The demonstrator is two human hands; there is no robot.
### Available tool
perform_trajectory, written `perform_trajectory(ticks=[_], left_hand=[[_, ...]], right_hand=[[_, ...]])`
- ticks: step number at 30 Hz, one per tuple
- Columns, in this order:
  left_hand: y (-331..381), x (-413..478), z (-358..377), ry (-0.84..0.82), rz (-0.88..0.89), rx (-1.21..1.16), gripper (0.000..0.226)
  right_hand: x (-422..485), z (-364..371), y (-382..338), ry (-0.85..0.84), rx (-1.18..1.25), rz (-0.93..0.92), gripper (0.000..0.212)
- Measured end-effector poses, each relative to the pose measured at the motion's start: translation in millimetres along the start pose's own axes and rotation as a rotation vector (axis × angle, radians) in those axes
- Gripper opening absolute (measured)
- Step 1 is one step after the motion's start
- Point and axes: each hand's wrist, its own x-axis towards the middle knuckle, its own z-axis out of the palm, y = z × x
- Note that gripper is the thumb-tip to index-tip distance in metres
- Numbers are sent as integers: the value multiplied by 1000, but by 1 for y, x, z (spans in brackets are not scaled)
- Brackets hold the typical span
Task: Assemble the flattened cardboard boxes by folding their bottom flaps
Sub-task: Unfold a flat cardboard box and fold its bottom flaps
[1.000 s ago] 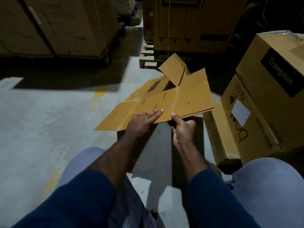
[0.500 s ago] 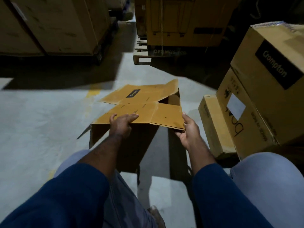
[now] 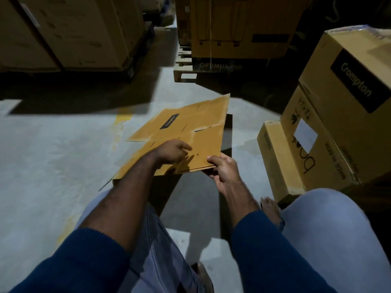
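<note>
A brown cardboard box point(image 3: 203, 123) stands on the floor between my knees, its flaps folded nearly flat across the upward end. A dark label is printed on the far flap. My left hand point(image 3: 172, 151) is over the near flap with loosely curled fingers and holds nothing; a shadow lies under it. My right hand point(image 3: 222, 168) pinches the near right corner of the near flap, thumb on top and fingers beneath. The box's dark side wall shows below the flaps.
Stacked cartons point(image 3: 338, 115) marked Crompton stand close on the right, with a smaller carton point(image 3: 277, 159) at their foot. A pallet point(image 3: 186, 68) with tall cartons is straight ahead, and more large cartons point(image 3: 74, 32) at the far left. Grey concrete floor point(image 3: 53, 155) spreads to the left.
The raised flaps have been folded down over the box. My left hand moved from the near flap's edge onto its middle; my right hand now pinches the near right corner.
</note>
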Motion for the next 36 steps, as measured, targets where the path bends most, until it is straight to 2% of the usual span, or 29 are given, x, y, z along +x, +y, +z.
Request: perform_trajectory(ticks=[2, 4, 6, 7, 10, 13, 16, 21, 23, 25, 29, 36], left_hand=[[11, 5, 6, 209, 25, -83, 32], [20, 14, 16, 295, 23, -16, 42], [30, 21, 28, 266, -28, 86, 58], [36, 22, 34, 243, -49, 114, 58], [53, 27, 49, 213, -106, 198, 45], [66, 27, 54, 257, -207, 323, 30], [66, 29, 52, 313, -278, 310, 15], [50, 29, 46, 432, -202, 373, 12], [44, 21, 37, 441, -184, 435, 9], [34, 14, 20, 479, -165, 502, 9], [14, -16, -19, 575, -120, 608, 15], [-18, -60, -49, 669, -55, 691, 24]], right_hand=[[-1, 3, 11, -52, -36, -23, 22], [-3, 6, 17, -98, -75, -41, 21], [-5, 8, 19, -118, -100, -49, 20], [-6, 10, 20, -117, -100, -50, 20], [-4, 21, 25, -70, -135, -45, 20], [-7, 30, 27, -45, -113, 2, 23], [-12, 28, 23, -144, -204, 32, 24], [-11, 25, -9, -337, -509, 183, 21], [-8, 25, -27, -347, -592, 193, 18], [-2, 30, -44, -250, -551, 132, 17], [15, 38, -78, -147, -250, 92, 19], [36, 44, -104, -163, -300, 95, 34]])
